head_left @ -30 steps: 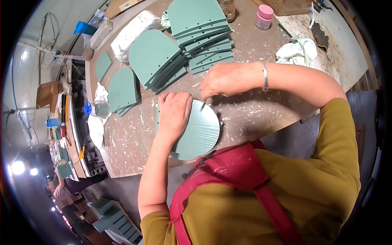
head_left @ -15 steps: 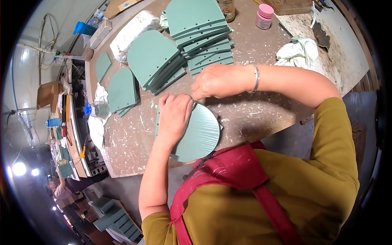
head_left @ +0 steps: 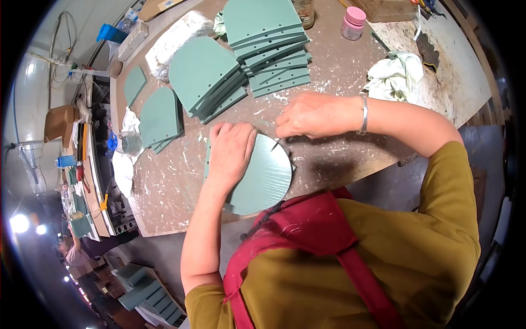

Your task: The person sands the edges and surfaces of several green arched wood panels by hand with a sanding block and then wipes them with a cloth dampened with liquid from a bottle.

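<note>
A green panel with a rounded end and a wet-looking sheen lies at the near edge of the worktable. My left hand lies across its left part, fingers curled over the far edge, gripping it. My right hand is closed in a pinch just beyond the panel's upper right rim. From its fingertips a thin dark tool with a narrow tip points at the panel's edge; most of it is hidden in the hand. Beyond the hands are a stack of round-ended green panels with holes and another fanned stack.
Left on the scuffed brown table are smaller green panels and a clear bottle. A white plastic-wrapped bundle lies far left. A pink-lidded jar, a white cloth and a dark glove are far right.
My right hand has moved right and slightly nearer along the panel's rim, away from my left hand, and the thin tool's tip now shows. My left hand keeps its grip on the panel.
</note>
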A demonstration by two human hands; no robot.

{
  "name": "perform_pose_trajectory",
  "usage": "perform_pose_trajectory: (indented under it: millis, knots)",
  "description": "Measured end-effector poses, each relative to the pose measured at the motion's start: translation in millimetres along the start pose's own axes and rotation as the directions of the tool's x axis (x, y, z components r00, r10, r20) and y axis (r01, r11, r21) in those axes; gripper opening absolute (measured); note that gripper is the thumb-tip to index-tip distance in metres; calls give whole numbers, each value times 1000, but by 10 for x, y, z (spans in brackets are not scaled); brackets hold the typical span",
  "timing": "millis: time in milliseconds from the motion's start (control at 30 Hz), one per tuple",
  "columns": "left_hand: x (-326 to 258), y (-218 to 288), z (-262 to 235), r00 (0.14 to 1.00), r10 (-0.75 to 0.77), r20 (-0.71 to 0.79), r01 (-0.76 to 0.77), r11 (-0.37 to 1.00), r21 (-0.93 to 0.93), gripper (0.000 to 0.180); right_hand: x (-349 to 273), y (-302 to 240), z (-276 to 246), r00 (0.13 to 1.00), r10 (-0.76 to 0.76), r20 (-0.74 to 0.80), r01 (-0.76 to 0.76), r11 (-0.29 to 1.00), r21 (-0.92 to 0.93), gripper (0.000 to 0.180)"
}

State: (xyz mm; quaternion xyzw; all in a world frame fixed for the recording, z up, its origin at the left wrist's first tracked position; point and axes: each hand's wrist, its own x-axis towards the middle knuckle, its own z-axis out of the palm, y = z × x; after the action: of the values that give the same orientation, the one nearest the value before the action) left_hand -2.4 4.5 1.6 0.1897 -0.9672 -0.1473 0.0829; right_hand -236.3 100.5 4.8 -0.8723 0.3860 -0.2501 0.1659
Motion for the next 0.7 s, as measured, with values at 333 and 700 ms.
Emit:
perform_pose_trajectory:
  millis: [333, 700]
  knots:
    - [-11, -16, 9, 998, 43, -41, -43, 999, 2, 10, -23, -155, -24, 995, 82, 55, -76, 992, -100, 6]
    - [-30, -28, 20, 997, 55, -47, -54, 998, 15, 14, -119, -289, 111, 989, 147, 2, -146, 979, -140, 6]
